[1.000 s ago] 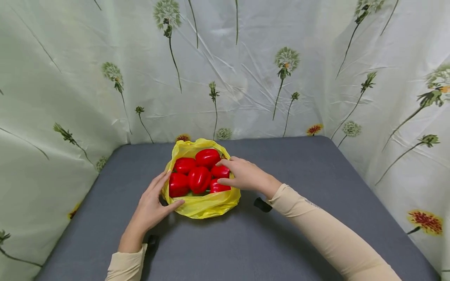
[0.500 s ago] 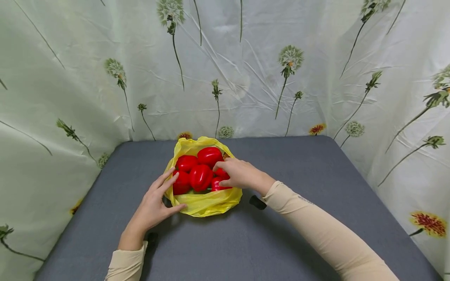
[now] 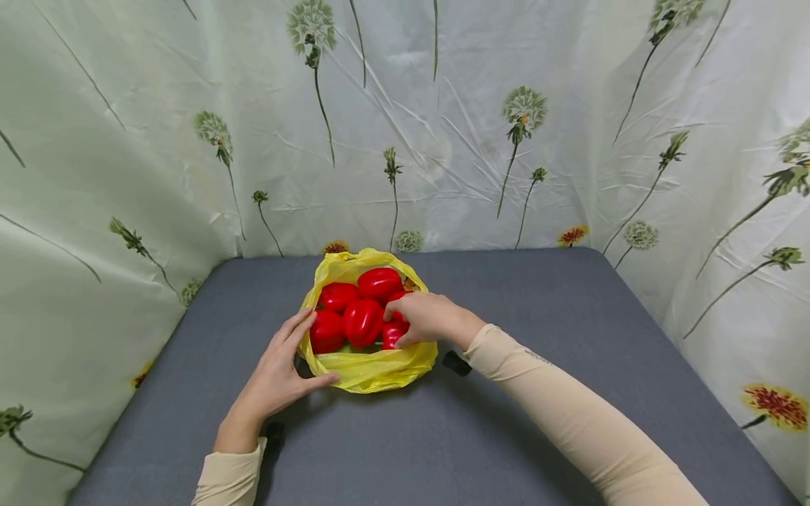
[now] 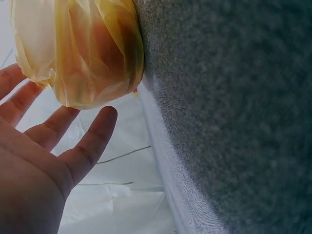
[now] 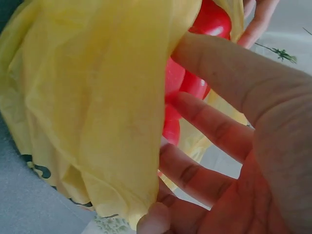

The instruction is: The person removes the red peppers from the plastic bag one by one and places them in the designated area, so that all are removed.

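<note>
A yellow plastic bag (image 3: pixel 373 371), its mouth gaping, holds several glossy red bell peppers (image 3: pixel 363 323). At the bag's left side is my left hand (image 3: pixel 272 372), fingers spread along its wall and thumb near the front. In the left wrist view, the left hand's fingers (image 4: pixel 92 141) lie beside the bag (image 4: pixel 92 58) without curling round it. My right hand (image 3: pixel 430 320) reaches over the right rim, thumb and fingers spread about the rightmost peppers. In the right wrist view, the bag wall (image 5: pixel 97 107) partly hides the fingertips, and the index finger (image 5: pixel 214 122) meets a red pepper (image 5: pixel 175 80).
The bag stands on a grey cloth-covered table (image 3: pixel 405 443). A pale curtain (image 3: pixel 443 140) with printed dandelions hangs behind and along both sides. Black wrist-camera pieces (image 3: pixel 457 363) sit under the wrists.
My right hand has moved slightly left and deeper into the bag, its fingers coming down over the right-hand peppers. My left hand stays beside the bag. The view has shifted a little.
</note>
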`<state>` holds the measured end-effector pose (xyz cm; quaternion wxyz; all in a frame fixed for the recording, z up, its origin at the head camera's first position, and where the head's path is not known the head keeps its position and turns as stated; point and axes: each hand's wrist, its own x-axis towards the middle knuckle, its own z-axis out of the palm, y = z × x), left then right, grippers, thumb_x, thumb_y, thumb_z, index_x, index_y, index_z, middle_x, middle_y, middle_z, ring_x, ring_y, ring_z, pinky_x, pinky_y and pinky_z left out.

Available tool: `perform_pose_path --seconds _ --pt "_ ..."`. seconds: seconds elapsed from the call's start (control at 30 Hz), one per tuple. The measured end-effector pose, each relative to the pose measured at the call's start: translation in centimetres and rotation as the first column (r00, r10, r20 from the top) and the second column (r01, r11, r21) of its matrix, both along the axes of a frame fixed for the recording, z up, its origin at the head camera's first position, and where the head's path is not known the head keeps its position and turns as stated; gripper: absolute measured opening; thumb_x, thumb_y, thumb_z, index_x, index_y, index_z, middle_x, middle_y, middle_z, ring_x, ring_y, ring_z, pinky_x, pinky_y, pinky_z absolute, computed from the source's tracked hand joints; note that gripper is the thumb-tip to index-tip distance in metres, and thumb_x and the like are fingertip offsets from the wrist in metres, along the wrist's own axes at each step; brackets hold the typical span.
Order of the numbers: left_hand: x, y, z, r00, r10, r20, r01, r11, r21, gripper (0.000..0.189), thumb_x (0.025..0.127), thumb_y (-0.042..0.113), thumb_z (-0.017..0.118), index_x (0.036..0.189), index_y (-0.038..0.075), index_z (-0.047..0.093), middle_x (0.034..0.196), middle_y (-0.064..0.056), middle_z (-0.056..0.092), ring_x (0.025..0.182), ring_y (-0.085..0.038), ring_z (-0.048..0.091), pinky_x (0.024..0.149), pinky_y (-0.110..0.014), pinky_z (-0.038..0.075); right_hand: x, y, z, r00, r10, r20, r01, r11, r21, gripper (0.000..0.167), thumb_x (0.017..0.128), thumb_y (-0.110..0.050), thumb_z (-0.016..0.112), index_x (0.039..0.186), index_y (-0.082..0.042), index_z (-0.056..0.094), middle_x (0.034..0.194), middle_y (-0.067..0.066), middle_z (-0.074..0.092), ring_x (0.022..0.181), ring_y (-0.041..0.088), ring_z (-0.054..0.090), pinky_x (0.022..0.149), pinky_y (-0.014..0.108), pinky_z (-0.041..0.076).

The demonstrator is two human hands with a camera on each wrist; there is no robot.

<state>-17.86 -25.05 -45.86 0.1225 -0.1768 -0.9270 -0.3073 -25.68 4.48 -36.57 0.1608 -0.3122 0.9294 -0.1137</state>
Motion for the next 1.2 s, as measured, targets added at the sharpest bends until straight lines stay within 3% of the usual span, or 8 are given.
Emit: perform_pose_path --seconds 0.33,0.63,0.77,0.97,1.2 --pt "0.1 0.0 -0.1 1.0 0.007 -0.007 -0.007 1.0 0.007 0.116 0.071 0.035 0.103 0.163 0.001 0.042 0.169 -0.017 0.036 0.154 -0.04 0.037 0.119 -0.068 0.042 -1.0 -1.4 0.7 0.999 0.011 0.052 -0.015 0.996 0.086 0.036 0.092 -0.031 0.087 0.124 -0.021 0.075 0.107 -0.002 0.071 0.095 0.016 0.061 0.082 0.038 0.055" --pt "0.1 -0.2 0.0 1.0 0.014 -0.01 -0.014 1.0 0.003 0.116 0.071 0.038 0.102 0.163 0.002 0.041 0.168 -0.019 0.036 0.153 -0.042 0.038 0.117 -0.07 0.042 -1.6 -3.3 2.2 0.993 0.065 0.095 -0.083 0.974 0.208 0.036 0.09 -0.029 0.089 0.12 -0.015 0.075 0.115 -0.001 0.073 0.097 0.016 0.062 0.087 0.034 0.057" --pt "0.2 -0.2 -0.1 1.0 0.013 -0.011 -0.013 1.0 -0.002 0.116 0.072 0.038 0.102 0.163 0.001 0.041 0.167 -0.019 0.036 0.153 -0.042 0.038 0.117 -0.07 0.043 -1.8 -3.9 2.5 0.991 0.06 0.122 -0.086 0.971 0.224 0.032 0.087 -0.029 0.091 0.11 -0.014 0.075 0.103 -0.004 0.071 0.093 0.016 0.06 0.08 0.03 0.055" --pt "0.2 0.0 -0.2 1.0 0.003 -0.021 -0.003 1.0 -0.009 0.117 0.072 0.035 0.102 0.163 0.0 0.04 0.167 -0.02 0.036 0.152 -0.043 0.039 0.117 -0.068 0.045 -2.0 -4.5 2.1 0.992 0.073 0.1 -0.098 0.958 0.271 0.028 0.083 -0.035 0.094 0.084 -0.019 0.071 0.078 -0.01 0.06 0.08 0.013 0.053 0.067 0.026 0.047" --pt "0.3 0.0 -0.1 1.0 0.009 -0.015 -0.009 1.0 -0.01 0.114 0.072 0.036 0.102 0.163 0.002 0.041 0.167 -0.02 0.036 0.152 -0.044 0.039 0.115 -0.07 0.045 -1.8 -4.8 1.9 0.995 0.078 0.059 -0.092 0.945 0.315 0.033 0.08 -0.041 0.095 0.087 -0.019 0.071 0.082 -0.009 0.063 0.081 0.012 0.056 0.07 0.028 0.051"
